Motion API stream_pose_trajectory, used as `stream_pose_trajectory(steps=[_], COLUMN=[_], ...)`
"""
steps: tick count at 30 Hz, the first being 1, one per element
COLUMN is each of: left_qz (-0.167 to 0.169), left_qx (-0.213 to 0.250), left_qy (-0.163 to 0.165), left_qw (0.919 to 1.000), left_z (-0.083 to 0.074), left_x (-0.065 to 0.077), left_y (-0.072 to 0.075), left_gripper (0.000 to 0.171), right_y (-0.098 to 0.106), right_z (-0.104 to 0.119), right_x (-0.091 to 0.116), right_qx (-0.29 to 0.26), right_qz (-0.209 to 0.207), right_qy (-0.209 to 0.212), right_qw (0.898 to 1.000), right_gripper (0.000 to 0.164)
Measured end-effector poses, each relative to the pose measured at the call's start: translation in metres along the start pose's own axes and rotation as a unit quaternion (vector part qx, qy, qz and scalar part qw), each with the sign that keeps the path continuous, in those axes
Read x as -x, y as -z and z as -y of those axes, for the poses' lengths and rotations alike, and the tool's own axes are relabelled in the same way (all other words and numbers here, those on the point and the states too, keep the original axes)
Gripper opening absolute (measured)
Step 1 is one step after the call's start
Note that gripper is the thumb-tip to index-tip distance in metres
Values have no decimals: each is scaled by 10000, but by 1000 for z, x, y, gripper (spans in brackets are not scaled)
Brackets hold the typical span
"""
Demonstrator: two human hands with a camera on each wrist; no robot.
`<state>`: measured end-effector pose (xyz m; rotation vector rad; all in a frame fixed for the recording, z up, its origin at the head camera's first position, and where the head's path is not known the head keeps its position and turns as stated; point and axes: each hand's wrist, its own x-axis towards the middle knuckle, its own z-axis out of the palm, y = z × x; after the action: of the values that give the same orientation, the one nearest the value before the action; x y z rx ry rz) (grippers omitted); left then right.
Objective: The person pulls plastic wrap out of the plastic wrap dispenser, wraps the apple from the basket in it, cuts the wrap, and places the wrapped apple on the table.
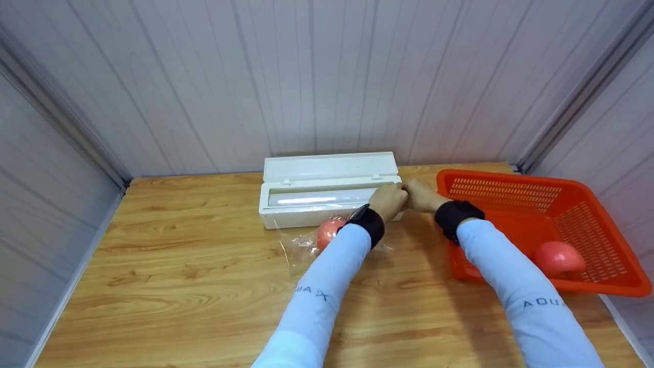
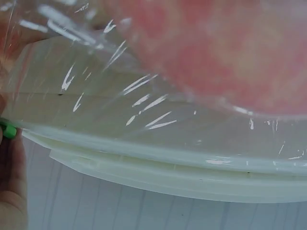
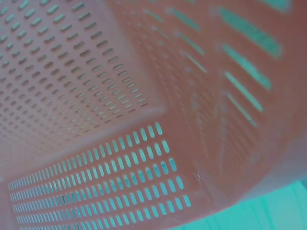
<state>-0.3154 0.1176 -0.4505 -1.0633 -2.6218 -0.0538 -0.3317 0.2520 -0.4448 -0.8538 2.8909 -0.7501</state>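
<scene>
A person's two hands are working at the right end of a long white cling-film dispenser box (image 1: 291, 220) on a wood-grain table (image 1: 179, 266). The left hand (image 1: 389, 199) is bending over the box's near right corner, its fingers bunching; the right hand (image 1: 421, 195) is coming in from the right, close beside it. In the left wrist view, fingers (image 2: 12, 177) are showing at a small green piece (image 2: 8, 130) by the box's edge, but I cannot tell which hand is holding it, or exactly what either hand is gripping. The box's lid (image 1: 329, 163) is standing open on the far side, and a shiny film roll (image 1: 322, 198) is lying inside. Clear plastic film (image 1: 301, 244) is spreading over the near side of the box onto the table. A round pink-red fruit (image 1: 328, 232) is sitting at the film, just in front of the box and partly hidden by the left arm. On the right, an orange-red slotted plastic basket (image 1: 511, 176) is holding a second pink fruit (image 1: 559, 257) near its near right corner; the right wrist view is showing only the basket's slotted walls. The person is wearing pale-blue sleeves (image 1: 317, 291) and black wrist straps (image 1: 454, 217). Pale panelled walls (image 1: 337, 76) are enclosing the table.
</scene>
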Motion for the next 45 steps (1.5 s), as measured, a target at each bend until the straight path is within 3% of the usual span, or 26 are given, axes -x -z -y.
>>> stream_pose_trajectory(steps=[7,15,21,30,33,39,45], left_qz=[100,312,233,60,14,-14,27], left_qx=[326,244,461,830,872,729,764], left_qy=[280,244,314,451,564,596,662], left_qw=[9990,9989,9982,9955,9946,9956,9949], left_z=[7,22,30,37,41,42,38], left_x=[-1,7,13,22,24,26,26], left_y=[8,10,10,10,11,10,9], left_gripper=[9,17,15,13,12,13,15], right_y=[0,4,8,22,27,10,-11], right_z=[8,9,0,13,27,54,54], right_x=[-3,-3,4,5,-1,-14,-13], right_qx=[178,208,254,52,343,999,1278], right_qz=[-37,332,332,478,475,527,43], right_qy=[-116,-474,-510,-613,-575,-341,-418], right_qw=[9998,9981,9978,9970,9966,9930,9909], right_gripper=[13,12,12,35,34,20,14])
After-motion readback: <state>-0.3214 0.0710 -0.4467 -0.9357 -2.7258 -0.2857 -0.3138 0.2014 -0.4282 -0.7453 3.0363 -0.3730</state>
